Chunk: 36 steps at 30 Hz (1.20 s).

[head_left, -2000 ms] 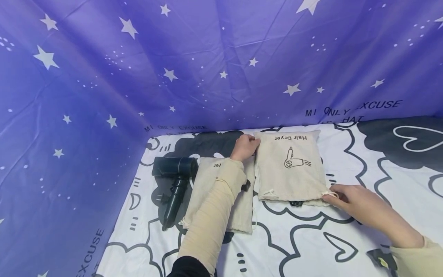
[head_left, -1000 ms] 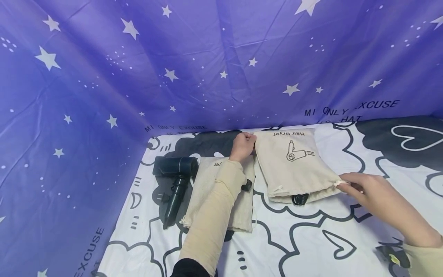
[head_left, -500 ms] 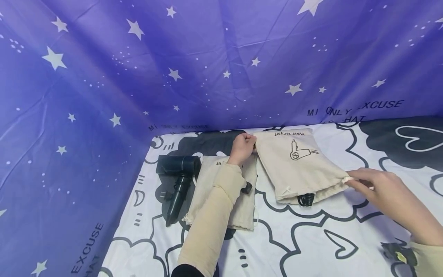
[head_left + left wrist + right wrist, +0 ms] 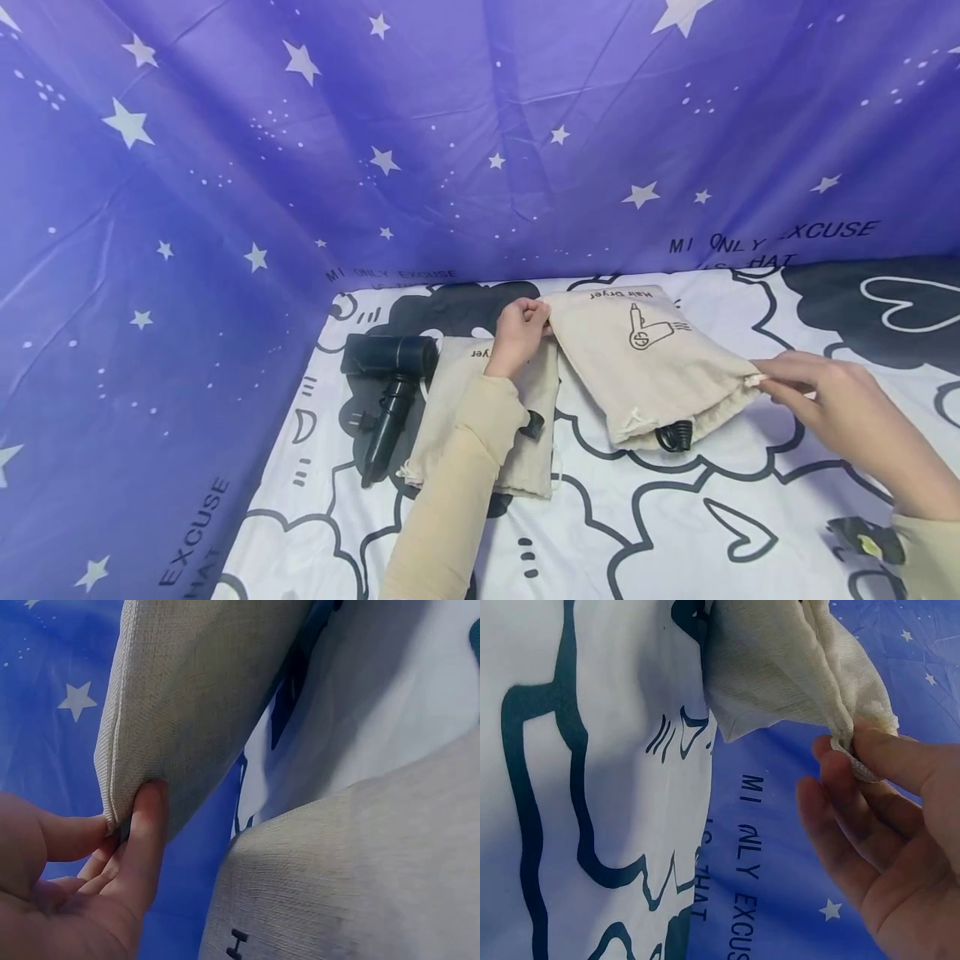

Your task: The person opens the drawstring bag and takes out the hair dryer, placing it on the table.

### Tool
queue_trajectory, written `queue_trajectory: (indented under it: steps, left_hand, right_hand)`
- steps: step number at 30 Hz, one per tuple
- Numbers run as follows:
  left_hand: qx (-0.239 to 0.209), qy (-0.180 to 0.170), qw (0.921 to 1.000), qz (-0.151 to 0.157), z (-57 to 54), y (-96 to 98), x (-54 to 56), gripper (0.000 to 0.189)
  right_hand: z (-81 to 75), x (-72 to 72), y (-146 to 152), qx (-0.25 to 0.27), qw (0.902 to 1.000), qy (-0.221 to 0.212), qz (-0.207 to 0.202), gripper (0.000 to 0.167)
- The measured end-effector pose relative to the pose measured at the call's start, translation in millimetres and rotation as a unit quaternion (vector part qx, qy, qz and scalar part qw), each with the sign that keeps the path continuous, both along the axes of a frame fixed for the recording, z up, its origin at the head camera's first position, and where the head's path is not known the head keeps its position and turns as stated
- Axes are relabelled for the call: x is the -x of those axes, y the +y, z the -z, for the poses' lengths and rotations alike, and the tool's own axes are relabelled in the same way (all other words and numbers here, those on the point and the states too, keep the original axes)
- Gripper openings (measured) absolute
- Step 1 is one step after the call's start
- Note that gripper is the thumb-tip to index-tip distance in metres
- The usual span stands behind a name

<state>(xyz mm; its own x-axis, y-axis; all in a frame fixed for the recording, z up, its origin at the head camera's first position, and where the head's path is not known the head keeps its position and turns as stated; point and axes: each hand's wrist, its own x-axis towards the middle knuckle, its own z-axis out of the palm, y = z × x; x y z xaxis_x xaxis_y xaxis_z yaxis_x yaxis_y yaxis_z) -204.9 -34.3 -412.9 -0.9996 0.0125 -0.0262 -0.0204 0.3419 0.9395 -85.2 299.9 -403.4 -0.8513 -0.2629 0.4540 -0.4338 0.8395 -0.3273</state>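
Note:
A beige cloth drawstring bag (image 4: 600, 354), printed "Hair Dryer" with a dryer drawing, is held between both hands. My left hand (image 4: 519, 333) pinches its far left corner; in the left wrist view the thumb and fingers (image 4: 150, 825) grip the seam. With thumb and fingertips my right hand (image 4: 832, 400) pinches the near right corner of the mouth, by the white cord knot (image 4: 876, 720). A coiled black cord (image 4: 675, 436) pokes out of the partly open mouth. What else lies inside the bag is hidden.
Left of the held bag lies a second beige bag (image 4: 480, 417), partly behind my left forearm. Beyond it rests a dark hair dryer (image 4: 390, 358) with its plug. A white-and-black patterned cloth (image 4: 675, 533) covers the surface; a purple starry curtain (image 4: 450, 125) rises behind.
The bag's near end has lifted and swung right with my right hand, turning the bag at an angle. More of the coiled cord shows at its mouth. My left hand keeps its corner.

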Motion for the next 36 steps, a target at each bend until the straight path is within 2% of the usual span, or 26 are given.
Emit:
queue_trajectory:
  steps: [6,10,16,20,24,27,29,32,36]
  left_hand:
    - [-0.013,0.006,0.9999,-0.008,0.0,-5.3,-11.5,0.021]
    - [-0.03,-0.004,0.9995,0.002,2.0,-8.3,-18.0,0.019]
    - [-0.016,-0.024,0.999,0.034,8.8,-17.8,-23.6,0.016]
    - [0.004,-0.024,0.9993,0.028,12.3,-26.6,-21.9,0.012]
    - [0.051,-0.007,0.9987,0.006,8.6,-29.8,-19.8,0.013]
    - [0.104,0.019,0.9944,-0.008,6.8,-30.1,-16.8,0.015]
    - [0.126,0.035,0.9913,-0.012,6.9,-29.8,-13.8,0.016]
    - [0.14,0.042,0.9892,-0.005,8.0,-28.4,-9.5,0.02]
    - [0.15,0.024,0.9881,0.023,9.1,-24.9,-5.2,0.026]
  right_hand:
    - [2.6,5.7,1.7,-0.004,0.9996,0.02,0.017,0.03]
    - [3.9,7.5,4.3,-0.005,0.9997,0.011,0.022,0.03]
    - [7.9,8.0,9.4,-0.026,0.9966,-0.078,0.012,0.025]
    - [15.7,6.7,12.4,-0.017,0.9904,-0.137,-0.005,0.025]
    - [18.6,4.8,11.9,0.004,0.9758,-0.219,-0.004,0.042]
    - [19.5,3.5,8.0,0.014,0.9619,-0.273,0.002,0.055]
    - [20.5,2.9,4.5,0.018,0.9551,-0.296,0.0,0.059]
    - [22.6,3.2,-1.8,0.03,0.9509,-0.308,-0.004,0.046]
    - [26.3,6.1,-9.1,0.039,0.9567,-0.288,-0.002,0.028]
